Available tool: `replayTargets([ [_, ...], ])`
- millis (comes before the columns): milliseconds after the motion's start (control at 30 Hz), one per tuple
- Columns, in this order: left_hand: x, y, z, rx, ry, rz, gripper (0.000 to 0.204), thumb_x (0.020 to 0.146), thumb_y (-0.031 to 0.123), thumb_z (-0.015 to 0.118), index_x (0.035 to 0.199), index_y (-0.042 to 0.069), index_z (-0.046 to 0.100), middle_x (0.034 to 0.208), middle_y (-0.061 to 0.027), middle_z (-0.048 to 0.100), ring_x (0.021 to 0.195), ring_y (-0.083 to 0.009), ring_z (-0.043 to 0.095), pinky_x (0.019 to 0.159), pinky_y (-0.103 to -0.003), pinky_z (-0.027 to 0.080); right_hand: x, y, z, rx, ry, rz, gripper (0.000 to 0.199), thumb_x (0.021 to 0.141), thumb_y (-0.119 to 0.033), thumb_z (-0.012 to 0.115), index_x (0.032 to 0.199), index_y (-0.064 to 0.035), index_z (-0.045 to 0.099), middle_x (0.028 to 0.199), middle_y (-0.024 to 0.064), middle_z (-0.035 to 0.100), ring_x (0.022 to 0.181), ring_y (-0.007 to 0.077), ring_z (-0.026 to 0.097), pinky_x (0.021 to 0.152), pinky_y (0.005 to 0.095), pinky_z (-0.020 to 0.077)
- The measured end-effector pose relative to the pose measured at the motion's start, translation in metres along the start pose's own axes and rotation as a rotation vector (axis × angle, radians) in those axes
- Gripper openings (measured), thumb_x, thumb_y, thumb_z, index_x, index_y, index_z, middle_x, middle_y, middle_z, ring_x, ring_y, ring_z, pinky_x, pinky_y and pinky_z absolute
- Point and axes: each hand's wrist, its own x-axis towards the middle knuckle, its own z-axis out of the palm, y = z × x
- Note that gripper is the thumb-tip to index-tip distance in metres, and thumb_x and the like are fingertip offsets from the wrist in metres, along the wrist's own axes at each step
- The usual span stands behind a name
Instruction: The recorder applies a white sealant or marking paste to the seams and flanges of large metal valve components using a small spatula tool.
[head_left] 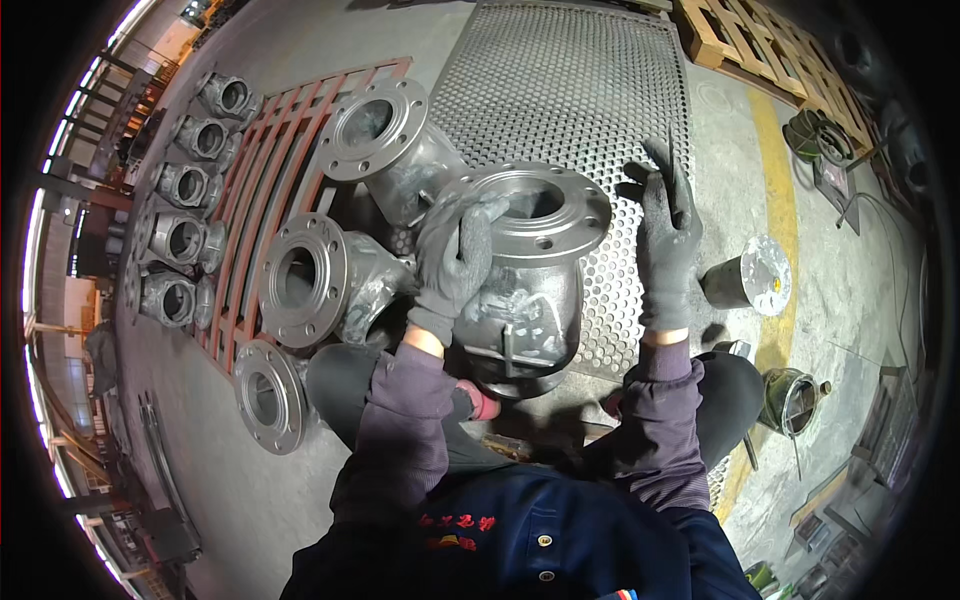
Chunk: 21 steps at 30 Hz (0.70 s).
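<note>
A grey cast-metal valve body point(520, 310) stands upright between my knees, its round bolt-holed flange point(575, 235) facing up around a dark bore. My left hand point(455, 255), in a dark grey glove, is at the left side of that flange. Its fingers stretch over the rim and the thumb stands apart; whether it presses on the metal I cannot tell. To the right of the flange, my gloved right hand point(667, 235) is raised with fingers spread and holds nothing. Two more flanged castings, one behind point(385, 135) and one to the left point(310, 280), sit close by.
Another flange point(268, 397) lies by my left knee. Several smaller castings point(185, 240) line the far left beside a red slatted rack point(270, 150). A perforated metal sheet point(560, 80) covers the floor ahead. Right are a grey can point(730, 283), an open tin point(790, 400) and a wooden pallet point(770, 60).
</note>
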Motion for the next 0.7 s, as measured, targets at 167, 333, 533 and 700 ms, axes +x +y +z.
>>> replayTargets([
  [167, -0.017, 0.012, -0.009, 0.053, 0.010, -0.098, 0.026, 0.095, 0.016, 0.047, 0.096, 0.008, 0.073, 0.095, -0.0107, 0.071, 0.092, -0.0310, 0.065, 0.088, -0.042, 0.048, -0.030, 0.042, 0.006, 0.106, -0.144, 0.275, 0.033, 0.099, -0.012, 0.048, 0.129, 0.0002, 0.055, 0.121, 0.0085, 0.063, 0.114, 0.0152, 0.056, 0.099, 0.0277, 0.0422],
  [333, -0.035, 0.026, -0.022, 0.232, -0.074, -0.162, 0.043, 0.102, 0.026, 0.035, 0.106, 0.004, 0.071, 0.106, -0.0132, 0.069, 0.099, -0.0310, 0.062, 0.088, -0.040, 0.047, -0.050, 0.035, 0.041, 0.251, -0.159, 0.278, 0.033, 0.098, -0.011, 0.048, 0.127, 0.0040, 0.056, 0.122, 0.0112, 0.062, 0.116, 0.0173, 0.055, 0.102, 0.0294, 0.0397],
  [533, -0.044, 0.052, -0.021, 0.256, -0.009, -0.166, 0.020, 0.091, 0.008, 0.052, 0.093, -0.003, 0.069, 0.097, -0.0187, 0.069, 0.095, -0.0346, 0.065, 0.084, -0.042, 0.048, -0.044, 0.008, 0.046, 0.372, -0.214, 0.438, 0.030, 0.099, -0.012, 0.048, 0.123, 0.0027, 0.059, 0.117, 0.0091, 0.064, 0.112, 0.0145, 0.055, 0.099, 0.0271, 0.0405],
  [700, -0.052, 0.082, -0.011, 0.226, -0.061, -0.252, 0.023, 0.087, 0.023, 0.057, 0.097, 0.008, 0.072, 0.117, -0.0064, 0.067, 0.109, -0.0238, 0.062, 0.097, -0.039, 0.042, -0.038, -0.008, 0.047, 0.094, -0.197, 0.445, 0.032, 0.100, -0.014, 0.049, 0.128, -0.0012, 0.057, 0.106, 0.0024, 0.065, 0.073, 0.0026, 0.052, 0.067, 0.0162, 0.0430],
])
